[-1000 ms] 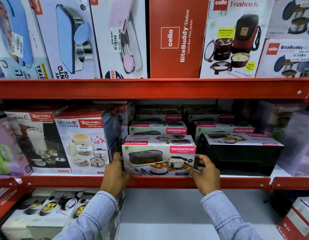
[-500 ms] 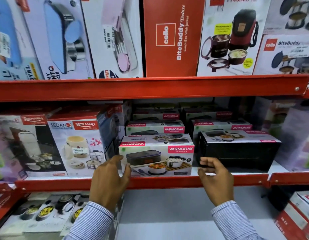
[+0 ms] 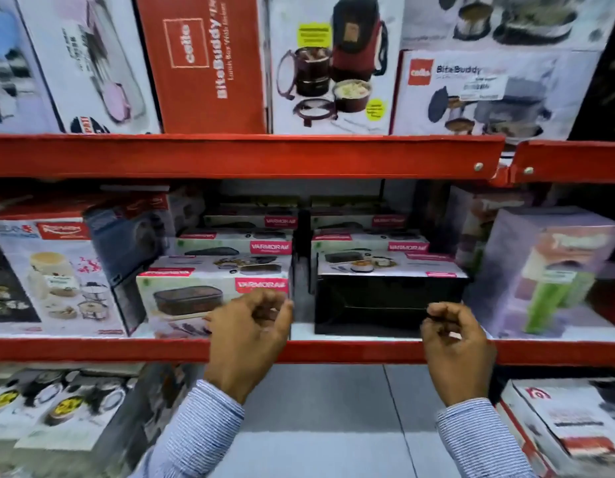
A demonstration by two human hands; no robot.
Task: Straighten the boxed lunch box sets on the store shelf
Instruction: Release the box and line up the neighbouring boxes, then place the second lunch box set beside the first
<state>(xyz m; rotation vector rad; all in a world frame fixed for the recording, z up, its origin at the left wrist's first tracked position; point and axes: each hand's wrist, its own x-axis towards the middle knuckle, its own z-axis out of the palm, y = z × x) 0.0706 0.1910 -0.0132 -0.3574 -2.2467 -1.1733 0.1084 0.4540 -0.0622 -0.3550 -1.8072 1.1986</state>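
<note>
Two boxed lunch box sets stand side by side at the front of the middle shelf, with a narrow gap between them. The white Varmora box (image 3: pixel 195 288) shows its printed front. The other box (image 3: pixel 378 298) shows a plain black face with a printed top. My left hand (image 3: pixel 247 336) hovers in front of the white box's lower right corner, fingers loosely curled and holding nothing. Over by the black box's lower right corner, my right hand (image 3: pixel 454 346) is curled the same way and is also empty.
More Varmora boxes (image 3: pixel 237 244) are stacked behind the two front ones. A Rishabh box (image 3: pixel 57 277) stands to the left and a purple box (image 3: pixel 547 270) to the right. The shelf's red front lip (image 3: pixel 92 350) runs below. Cello boxes (image 3: pixel 202 63) fill the shelf above.
Both hands have let go of the white Varmora box and shifted right. The left hand is now at that box's right end and the right hand at the black box's right corner.
</note>
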